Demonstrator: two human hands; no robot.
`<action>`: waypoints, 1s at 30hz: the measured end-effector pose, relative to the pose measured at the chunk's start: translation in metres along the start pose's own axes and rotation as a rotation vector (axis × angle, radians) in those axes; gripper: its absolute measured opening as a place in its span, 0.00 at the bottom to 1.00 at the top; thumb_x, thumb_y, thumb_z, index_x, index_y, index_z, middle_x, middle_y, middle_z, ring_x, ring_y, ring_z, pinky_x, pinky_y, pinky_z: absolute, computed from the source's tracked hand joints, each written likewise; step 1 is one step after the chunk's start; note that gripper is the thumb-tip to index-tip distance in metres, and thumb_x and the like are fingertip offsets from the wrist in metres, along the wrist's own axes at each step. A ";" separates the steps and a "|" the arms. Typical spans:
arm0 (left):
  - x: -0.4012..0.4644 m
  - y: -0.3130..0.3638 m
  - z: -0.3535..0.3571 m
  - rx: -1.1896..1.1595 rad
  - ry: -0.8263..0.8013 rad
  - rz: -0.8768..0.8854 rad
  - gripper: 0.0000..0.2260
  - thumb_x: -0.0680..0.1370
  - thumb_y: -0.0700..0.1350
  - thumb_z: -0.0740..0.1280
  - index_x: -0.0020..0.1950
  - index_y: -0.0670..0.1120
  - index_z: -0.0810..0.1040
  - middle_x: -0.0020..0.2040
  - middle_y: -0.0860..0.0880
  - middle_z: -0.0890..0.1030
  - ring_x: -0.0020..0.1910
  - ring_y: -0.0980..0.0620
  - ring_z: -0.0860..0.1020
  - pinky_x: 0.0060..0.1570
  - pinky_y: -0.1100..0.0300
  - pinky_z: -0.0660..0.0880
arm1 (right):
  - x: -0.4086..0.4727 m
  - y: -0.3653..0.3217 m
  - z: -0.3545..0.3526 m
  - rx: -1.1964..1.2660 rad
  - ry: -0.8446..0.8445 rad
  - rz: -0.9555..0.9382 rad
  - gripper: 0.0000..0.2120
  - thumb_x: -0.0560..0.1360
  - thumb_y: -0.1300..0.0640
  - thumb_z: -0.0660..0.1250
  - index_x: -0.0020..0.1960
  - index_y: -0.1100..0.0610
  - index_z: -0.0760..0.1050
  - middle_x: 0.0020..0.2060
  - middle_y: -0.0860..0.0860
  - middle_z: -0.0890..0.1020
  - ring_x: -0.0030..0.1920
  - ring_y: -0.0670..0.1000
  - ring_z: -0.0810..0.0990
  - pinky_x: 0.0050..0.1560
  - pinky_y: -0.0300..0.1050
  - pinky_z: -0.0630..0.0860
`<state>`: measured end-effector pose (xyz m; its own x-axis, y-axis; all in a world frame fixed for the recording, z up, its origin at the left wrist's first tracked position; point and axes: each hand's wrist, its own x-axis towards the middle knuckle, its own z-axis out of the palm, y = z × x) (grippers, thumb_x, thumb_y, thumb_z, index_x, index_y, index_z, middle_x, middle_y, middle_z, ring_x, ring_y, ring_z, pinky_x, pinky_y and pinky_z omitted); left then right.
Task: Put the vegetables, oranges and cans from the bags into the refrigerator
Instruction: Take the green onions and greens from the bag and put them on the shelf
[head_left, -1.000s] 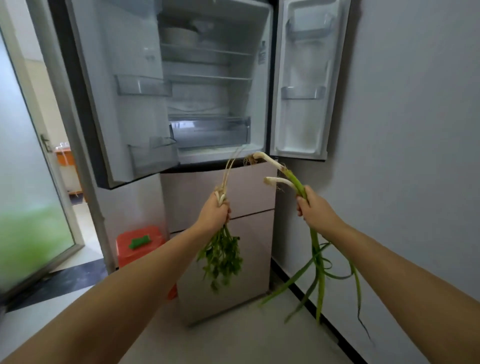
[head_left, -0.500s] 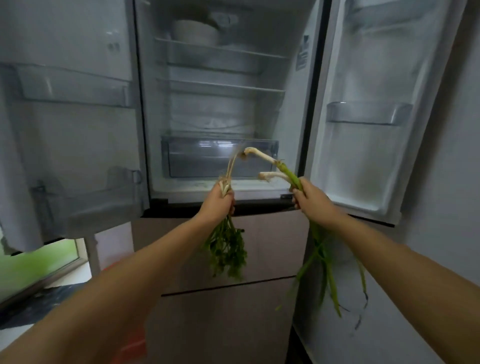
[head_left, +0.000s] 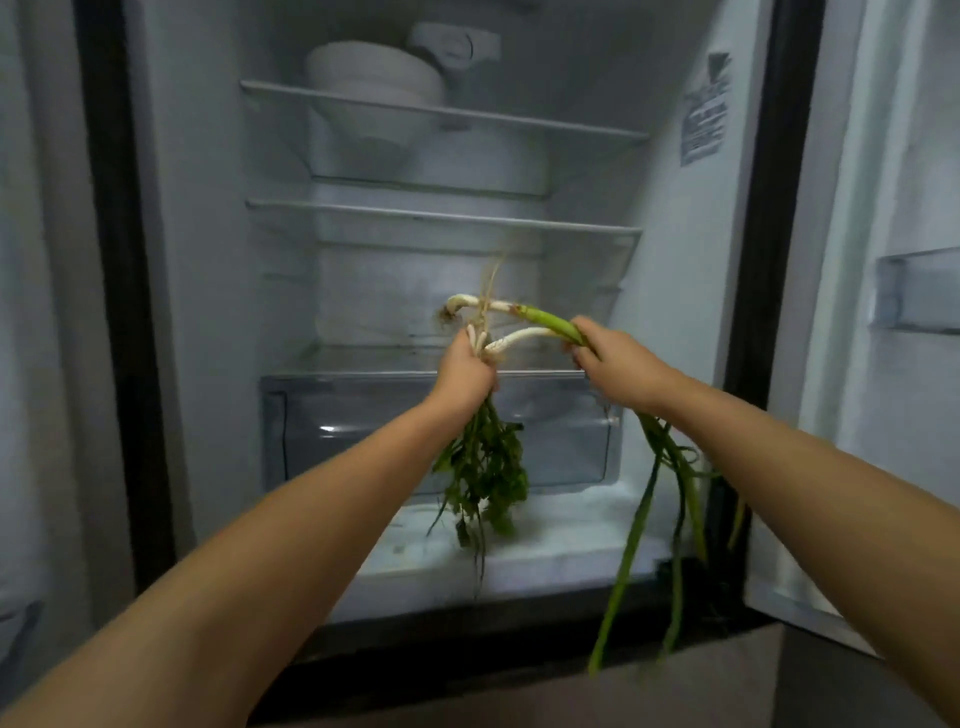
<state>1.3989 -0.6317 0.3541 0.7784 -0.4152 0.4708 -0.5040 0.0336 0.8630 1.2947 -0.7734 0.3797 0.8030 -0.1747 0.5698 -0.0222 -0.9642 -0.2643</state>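
- The refrigerator (head_left: 208, 312) stands open, both doors swung wide, and the person reaches both bare arms toward its lit interior.
- The left hand (head_left: 464, 371) is closed in a fist around a bunch of leafy herbs (head_left: 485, 467); the pale roots stick up above the knuckles and the dark green leaves hang down below the wrist.
- The right hand (head_left: 621, 366) is clamped on two green onions (head_left: 545, 318). Their white bulb ends point left, toward the other hand, and the long green blades droop past the forearm to the fridge's lower edge.
- The white onion ends and the herb roots cross or touch just above the left fist; which of the two I cannot tell.
- Both bunches are held in the air in front of the clear crisper drawer (head_left: 363, 436), just above its lid and below the lower glass shelf (head_left: 441, 218).
- On the upper glass shelf (head_left: 441, 111) sits a stack of white bowls (head_left: 374, 73), well above the hands.
- A door bin (head_left: 917, 291) shows on the right-hand door.
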 end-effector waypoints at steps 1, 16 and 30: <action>0.020 -0.003 0.001 -0.023 0.030 -0.007 0.12 0.79 0.34 0.58 0.61 0.42 0.71 0.41 0.46 0.73 0.38 0.50 0.73 0.41 0.51 0.75 | 0.018 0.006 0.000 -0.041 0.004 -0.002 0.07 0.79 0.63 0.56 0.55 0.59 0.70 0.46 0.55 0.76 0.46 0.56 0.75 0.45 0.47 0.68; 0.160 -0.088 -0.074 -0.443 0.646 -0.230 0.07 0.81 0.42 0.58 0.44 0.42 0.69 0.30 0.45 0.69 0.27 0.47 0.70 0.33 0.57 0.70 | 0.326 0.029 0.155 -0.338 -0.331 -0.304 0.12 0.79 0.64 0.53 0.58 0.56 0.69 0.57 0.59 0.73 0.51 0.57 0.73 0.50 0.48 0.66; 0.152 -0.077 -0.067 -0.558 0.551 -0.262 0.08 0.81 0.42 0.57 0.43 0.43 0.67 0.30 0.47 0.67 0.26 0.51 0.68 0.28 0.59 0.69 | 0.298 -0.021 0.134 0.003 -0.549 -0.254 0.36 0.78 0.40 0.57 0.78 0.56 0.49 0.76 0.52 0.59 0.74 0.54 0.62 0.71 0.45 0.59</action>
<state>1.5808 -0.6360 0.3717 0.9899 0.0281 0.1388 -0.1339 0.5041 0.8532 1.6143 -0.7787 0.4506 0.9729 0.1902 0.1312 0.2116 -0.9616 -0.1751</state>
